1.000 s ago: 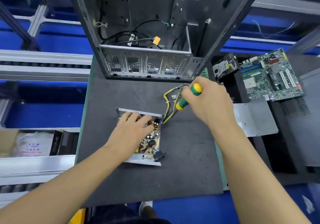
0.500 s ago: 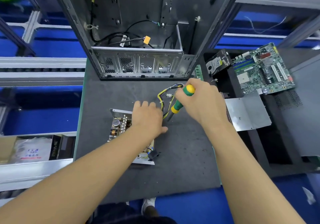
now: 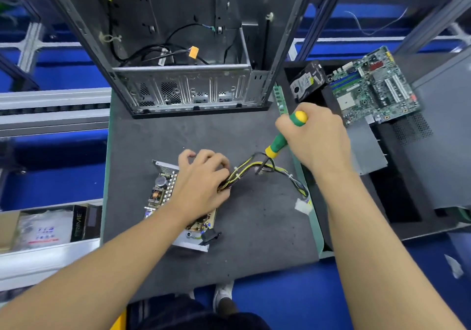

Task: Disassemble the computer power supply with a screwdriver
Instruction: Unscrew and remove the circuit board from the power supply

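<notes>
The right hand [image 3: 318, 141] is closed in a full fist round the green-and-yellow screwdriver [image 3: 279, 144], yellow butt poking out above the knuckles, shaft slanting down and left so that the tip sits among the strands of the wire bundle [image 3: 254, 168] just right of the power supply [image 3: 163, 189]. The left hand [image 3: 201, 184] lies over the power supply's right edge with its fingers curled in, gripping the bundle where the yellow and black wires leave the unit. Half a second ago that hand's fingers were straighter and pointed away from the person; a second ago it lay flat on the circuit board. The bundle, then looped up beside the screwdriver, now trails out to the right of the power supply, its white connector [image 3: 303, 206] resting near the edge of the grey mat [image 3: 254, 232]. Both forearms reach in from the near side, the left crossing the power supply's near corner, the right wrist bent downward. The power supply lies open on the mat with its components exposed. Beyond it stands the empty computer case [image 3: 183, 90]; well to its right lie a hard drive [image 3: 307, 81] and a motherboard [image 3: 374, 87].
</notes>
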{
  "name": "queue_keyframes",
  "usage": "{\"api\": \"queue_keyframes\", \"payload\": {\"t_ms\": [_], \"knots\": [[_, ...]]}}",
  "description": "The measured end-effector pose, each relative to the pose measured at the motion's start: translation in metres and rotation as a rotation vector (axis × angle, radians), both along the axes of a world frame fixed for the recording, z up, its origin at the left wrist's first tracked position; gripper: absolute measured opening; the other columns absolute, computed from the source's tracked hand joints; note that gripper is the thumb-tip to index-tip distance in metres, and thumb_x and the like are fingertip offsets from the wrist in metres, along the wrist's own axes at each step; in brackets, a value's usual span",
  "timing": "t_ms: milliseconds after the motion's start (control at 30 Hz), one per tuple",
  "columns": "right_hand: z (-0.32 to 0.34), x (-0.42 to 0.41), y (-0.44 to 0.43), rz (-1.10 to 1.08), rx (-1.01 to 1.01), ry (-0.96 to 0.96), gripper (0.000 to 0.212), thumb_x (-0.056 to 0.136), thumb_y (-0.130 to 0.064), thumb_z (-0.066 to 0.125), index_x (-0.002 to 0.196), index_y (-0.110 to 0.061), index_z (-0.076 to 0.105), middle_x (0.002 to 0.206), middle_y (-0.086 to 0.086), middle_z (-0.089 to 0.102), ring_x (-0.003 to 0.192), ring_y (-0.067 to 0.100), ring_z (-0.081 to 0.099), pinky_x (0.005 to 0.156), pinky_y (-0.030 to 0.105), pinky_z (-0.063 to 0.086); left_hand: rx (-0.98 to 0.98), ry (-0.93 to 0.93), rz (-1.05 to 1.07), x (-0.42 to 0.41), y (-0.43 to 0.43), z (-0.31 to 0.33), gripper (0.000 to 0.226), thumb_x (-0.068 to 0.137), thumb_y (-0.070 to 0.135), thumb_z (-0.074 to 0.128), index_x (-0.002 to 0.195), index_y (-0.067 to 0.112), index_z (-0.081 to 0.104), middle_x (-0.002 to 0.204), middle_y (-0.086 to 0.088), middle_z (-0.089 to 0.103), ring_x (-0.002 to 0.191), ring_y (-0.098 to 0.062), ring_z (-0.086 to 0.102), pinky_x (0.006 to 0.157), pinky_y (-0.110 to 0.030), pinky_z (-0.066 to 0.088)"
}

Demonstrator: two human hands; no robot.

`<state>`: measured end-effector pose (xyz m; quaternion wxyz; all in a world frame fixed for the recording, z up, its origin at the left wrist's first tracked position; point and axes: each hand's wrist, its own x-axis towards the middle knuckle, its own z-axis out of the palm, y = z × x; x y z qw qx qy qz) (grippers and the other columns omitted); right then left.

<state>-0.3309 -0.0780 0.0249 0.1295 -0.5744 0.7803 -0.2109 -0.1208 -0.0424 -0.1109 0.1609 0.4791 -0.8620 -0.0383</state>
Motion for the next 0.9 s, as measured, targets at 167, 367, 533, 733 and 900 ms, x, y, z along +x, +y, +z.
{"api": "queue_keyframes", "payload": {"t_ms": [167,367,533,733,900], "knots": [[-0.009,0.004,0.007,-0.009,-0.011,-0.026,0.032,0.080,-0.039,0.054,0.069,-0.011,0.044,0.057,0.002,0.046,0.065,0.029,0.042,0.049,0.034,0.027,0.017,0.206,0.073,0.003,0.004,-0.005,0.014,0.064,0.017,0.067,0.072,0.021,0.056,0.120,0.007,0.053,0.112,-0.022,0.049,0.089,-0.037,0.018],[-0.004,0.003,0.008,-0.019,-0.046,-0.060,0.034,0.082,-0.042,0.056,0.074,-0.009,0.049,0.060,0.003,0.047,0.068,0.030,0.045,0.051,0.034,0.029,0.120,0.379,0.104,0.003,0.009,0.002,0.013,0.070,0.008,0.066,0.077,0.018,0.065,0.117,0.001,0.057,0.111,-0.016,0.054,0.094,-0.039,0.030],[0.004,0.009,0.013,0.176,0.001,-0.084,0.031,0.079,-0.044,0.057,0.075,-0.013,0.055,0.059,0.003,0.052,0.065,0.020,0.047,0.051,0.030,0.035,0.083,0.313,0.381,0.021,-0.002,0.013,0.010,0.083,0.026,0.057,0.078,0.017,0.059,0.084,0.006,0.061,0.082,-0.020,0.058,0.093,-0.043,0.036],[-0.012,0.032,0.021,0.314,0.058,-0.125,0.026,0.089,-0.044,0.058,0.081,-0.019,0.058,0.055,-0.004,0.047,0.070,0.024,0.047,0.058,0.035,0.041,0.267,0.398,0.524,0.038,-0.011,0.013,0.007,0.094,0.024,0.061,0.088,0.025,0.065,0.053,0.014,0.050,0.064,-0.016,0.055,0.089,-0.031,0.023],[-0.030,0.050,0.018,0.375,0.067,-0.176,0.022,0.092,-0.045,0.057,0.090,-0.023,0.058,0.067,0.000,0.055,0.074,0.029,0.053,0.063,0.039,0.047,0.289,0.497,0.507,0.040,-0.010,0.019,0.006,0.089,0.016,0.067,0.091,0.020,0.071,0.091,0.011,0.071,0.089,-0.020,0.066,0.104,-0.043,0.035]]}}
